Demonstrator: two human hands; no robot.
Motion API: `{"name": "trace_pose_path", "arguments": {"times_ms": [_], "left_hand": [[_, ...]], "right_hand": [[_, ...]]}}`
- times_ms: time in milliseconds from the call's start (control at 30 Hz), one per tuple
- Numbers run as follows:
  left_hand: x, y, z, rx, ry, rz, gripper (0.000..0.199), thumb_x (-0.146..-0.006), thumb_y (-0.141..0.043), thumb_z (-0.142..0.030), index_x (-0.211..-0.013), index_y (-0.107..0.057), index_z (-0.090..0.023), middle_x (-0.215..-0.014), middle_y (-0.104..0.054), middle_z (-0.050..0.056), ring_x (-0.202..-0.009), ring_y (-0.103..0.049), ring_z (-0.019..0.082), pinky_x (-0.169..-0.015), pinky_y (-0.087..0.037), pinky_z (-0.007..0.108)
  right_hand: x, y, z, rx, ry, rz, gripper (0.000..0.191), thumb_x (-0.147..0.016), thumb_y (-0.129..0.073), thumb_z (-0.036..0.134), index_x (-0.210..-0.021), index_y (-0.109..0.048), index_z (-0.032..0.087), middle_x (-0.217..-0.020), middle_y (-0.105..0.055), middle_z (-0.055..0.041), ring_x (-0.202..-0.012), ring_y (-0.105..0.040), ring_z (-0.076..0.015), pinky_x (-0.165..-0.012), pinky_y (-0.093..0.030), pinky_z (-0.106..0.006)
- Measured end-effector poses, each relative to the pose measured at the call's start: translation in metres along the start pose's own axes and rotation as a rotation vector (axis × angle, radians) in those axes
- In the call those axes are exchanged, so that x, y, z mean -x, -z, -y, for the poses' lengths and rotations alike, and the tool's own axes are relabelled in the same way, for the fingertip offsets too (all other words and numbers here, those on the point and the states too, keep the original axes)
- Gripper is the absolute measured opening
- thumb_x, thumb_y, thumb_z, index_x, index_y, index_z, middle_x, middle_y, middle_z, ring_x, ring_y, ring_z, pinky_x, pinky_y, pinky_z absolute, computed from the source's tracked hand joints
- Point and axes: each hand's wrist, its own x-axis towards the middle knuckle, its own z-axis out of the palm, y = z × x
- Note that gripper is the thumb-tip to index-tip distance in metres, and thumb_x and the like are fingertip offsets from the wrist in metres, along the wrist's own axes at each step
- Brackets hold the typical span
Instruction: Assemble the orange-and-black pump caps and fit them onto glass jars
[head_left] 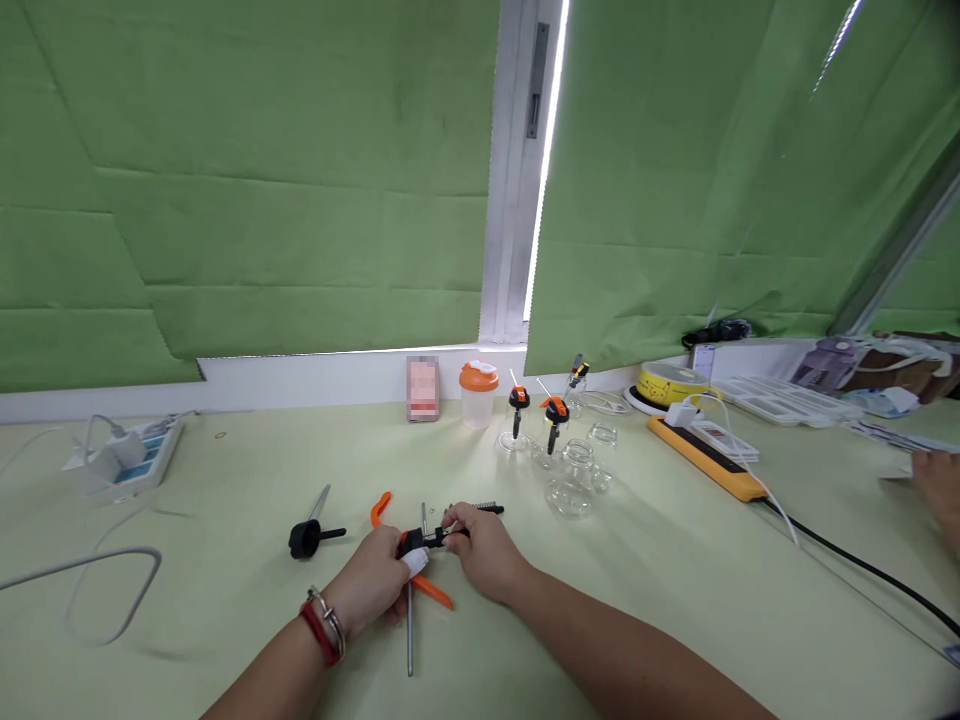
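My left hand (370,578) is closed round a black part with a metal section (431,538); a small white piece (416,560) shows at its fingers. My right hand (484,552) pinches the other end of this part from the right. Orange curved pieces (382,507) stick out above and below my left hand. A thin metal rod (410,640) points down toward me beneath it, and a shorter rod (424,515) stands out above. Just beyond my right fingers lies a spring on a black-tipped piece (489,508). To the left rests a black round knob (304,540).
Glass jars (570,495) and black-orange tools (556,410) stand at the back right, near an orange-lidded cup (478,395). Farther right are an orange power strip (705,460) and cables. Another person's hand (936,485) is at the right edge. A white socket strip (154,455) sits left.
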Motion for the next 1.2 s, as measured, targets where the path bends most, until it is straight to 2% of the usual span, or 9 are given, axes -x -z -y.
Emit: {"name": "trace_pose_path", "arguments": {"times_ms": [133, 267, 500, 733, 1200], "left_hand": [[0.0003, 0.0000, -0.0008, 0.018, 0.016, -0.010, 0.020, -0.080, -0.050, -0.029, -0.065, -0.040, -0.021, -0.039, -0.049, -0.005, -0.036, -0.048, 0.014, -0.040, -0.039, 0.027], [0.0009, 0.0001, -0.0007, 0.017, 0.028, -0.022, 0.020, -0.080, -0.050, -0.028, -0.065, -0.038, -0.021, -0.039, -0.047, -0.006, -0.035, -0.048, 0.014, -0.040, -0.038, 0.027], [-0.0022, 0.0006, 0.0030, 0.011, -0.009, -0.010, 0.021, -0.079, -0.051, -0.030, -0.063, -0.039, -0.021, -0.040, -0.047, -0.006, -0.036, -0.050, 0.015, -0.040, -0.038, 0.027], [0.0022, -0.0002, -0.0026, 0.020, 0.014, -0.016, 0.020, -0.080, -0.049, -0.027, -0.063, -0.041, -0.021, -0.038, -0.048, -0.004, -0.035, -0.047, 0.014, -0.039, -0.038, 0.027], [-0.0028, 0.0007, 0.0041, 0.024, 0.010, -0.010, 0.021, -0.075, -0.053, -0.034, -0.065, -0.040, -0.021, -0.041, -0.049, -0.004, -0.037, -0.050, 0.016, -0.040, -0.039, 0.028]], "right_hand": [[-0.0006, -0.0008, -0.0005, -0.004, -0.009, -0.013, 0.020, -0.075, -0.052, 0.014, -0.093, -0.056, 0.023, -0.076, -0.060, 0.0014, -0.071, -0.054, -0.0135, -0.068, -0.039, -0.024], [-0.0024, -0.0022, -0.0027, 0.002, -0.003, -0.030, 0.016, -0.074, -0.053, 0.015, -0.087, -0.056, 0.022, -0.078, -0.060, 0.0008, -0.072, -0.054, -0.0137, -0.068, -0.039, -0.024], [-0.0021, -0.0027, -0.0035, 0.001, -0.006, -0.029, 0.016, -0.074, -0.053, 0.015, -0.088, -0.056, 0.023, -0.079, -0.060, 0.0006, -0.073, -0.055, -0.0139, -0.068, -0.039, -0.024], [-0.0016, 0.0001, -0.0009, 0.019, -0.009, -0.035, 0.017, -0.074, -0.053, 0.015, -0.089, -0.056, 0.023, -0.080, -0.060, 0.0004, -0.074, -0.055, -0.0142, -0.068, -0.039, -0.025], [-0.0007, -0.0002, 0.0001, 0.016, -0.004, -0.020, 0.015, -0.076, -0.053, 0.016, -0.088, -0.059, 0.021, -0.082, -0.063, -0.0010, -0.077, -0.057, -0.0152, -0.070, -0.040, -0.025]]}}
